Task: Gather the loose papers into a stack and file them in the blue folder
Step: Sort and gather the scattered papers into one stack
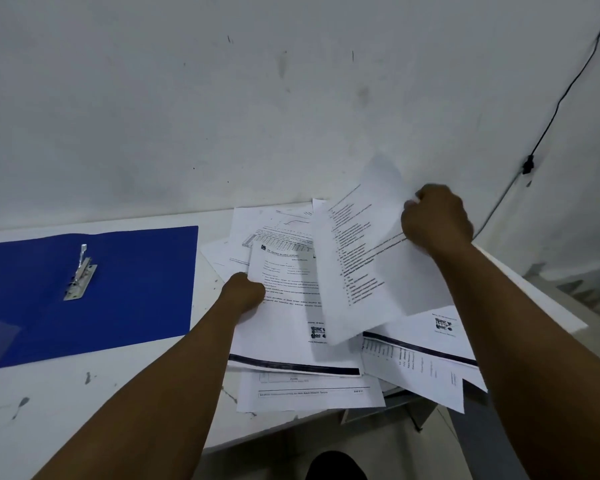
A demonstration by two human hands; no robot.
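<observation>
I judge the gathering barely begun: my right hand (437,220) pinches one lifted sheet (364,261) by its far right edge, my left hand (245,294) grips the left edge of a printed page on the loose papers (291,341), which lie fanned and overlapping on the right of the white table (66,393). Nothing is filed yet; the blue folder (136,289) lies open at the left, well apart, its metal clip (80,273) holding nothing. The print is mostly too blurred to read; the page's bold heading may end in "LESTARI".
</observation>
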